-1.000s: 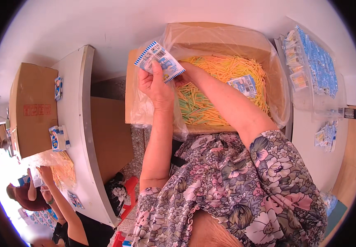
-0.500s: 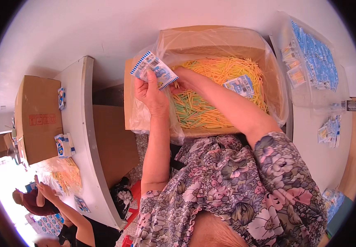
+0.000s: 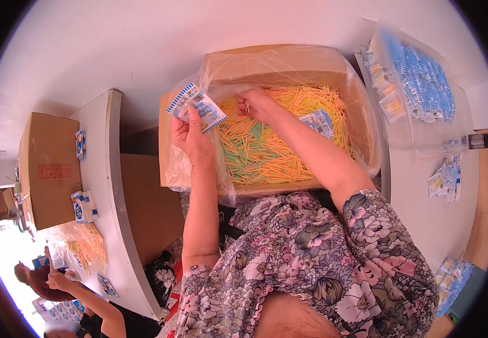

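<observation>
left hand (image 3: pixel 193 142) pinched packet (image 3: pixel 205 114) over left side of box (image 3: pixel 275 59) | right hand (image 3: pixel 259 105) curled inside box, couldn't tell on what | packet seemed light, kinda floppy, edge grip best

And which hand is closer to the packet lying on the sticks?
Right. The right hand is above the sticks, just left of that packet. The left hand is farther left, holding up another packet.

A grey and pink floral blouse (image 3: pixel 311 250) has short sleeves (image 3: pixel 368 211), ending well behind the bare right hand (image 3: pixel 258 105). Its neckline (image 3: pixel 263 298) is ruffled (narrowly).
</observation>
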Tool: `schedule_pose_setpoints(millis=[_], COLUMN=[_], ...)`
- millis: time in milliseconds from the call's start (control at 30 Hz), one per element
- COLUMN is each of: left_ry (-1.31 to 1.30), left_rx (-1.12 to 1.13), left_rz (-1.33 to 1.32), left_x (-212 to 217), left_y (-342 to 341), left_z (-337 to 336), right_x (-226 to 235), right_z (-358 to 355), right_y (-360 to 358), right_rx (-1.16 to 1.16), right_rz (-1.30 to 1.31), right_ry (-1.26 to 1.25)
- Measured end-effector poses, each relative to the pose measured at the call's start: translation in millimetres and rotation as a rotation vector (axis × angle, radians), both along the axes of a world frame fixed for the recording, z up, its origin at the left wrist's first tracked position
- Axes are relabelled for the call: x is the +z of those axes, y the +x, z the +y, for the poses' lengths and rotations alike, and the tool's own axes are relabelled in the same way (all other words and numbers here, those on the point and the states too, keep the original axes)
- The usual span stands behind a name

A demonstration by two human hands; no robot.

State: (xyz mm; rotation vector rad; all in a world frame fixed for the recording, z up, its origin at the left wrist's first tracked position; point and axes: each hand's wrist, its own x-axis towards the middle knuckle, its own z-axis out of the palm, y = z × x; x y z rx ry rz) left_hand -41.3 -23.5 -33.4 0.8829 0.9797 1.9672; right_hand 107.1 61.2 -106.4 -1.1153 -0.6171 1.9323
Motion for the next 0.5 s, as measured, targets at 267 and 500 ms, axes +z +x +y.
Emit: schedule_pose_setpoints(millis=[267, 500], left_ry=[-0.311, -0.292], left_rx=[-0.527, -0.705], left_rz=[0.224, 0.361], left_x=[32.5, 7.9], left_y=[32.5, 88.2], left_z=[-25.6, -25.8], right_x=[80.2, 126.2], right_z=[-64.2, -99.2], right_y=[75.8, 120.7], right_rx=[-0.054, -0.308], right_rz=[-0.004, -0.124], right_ry=[0.325, 0.606])
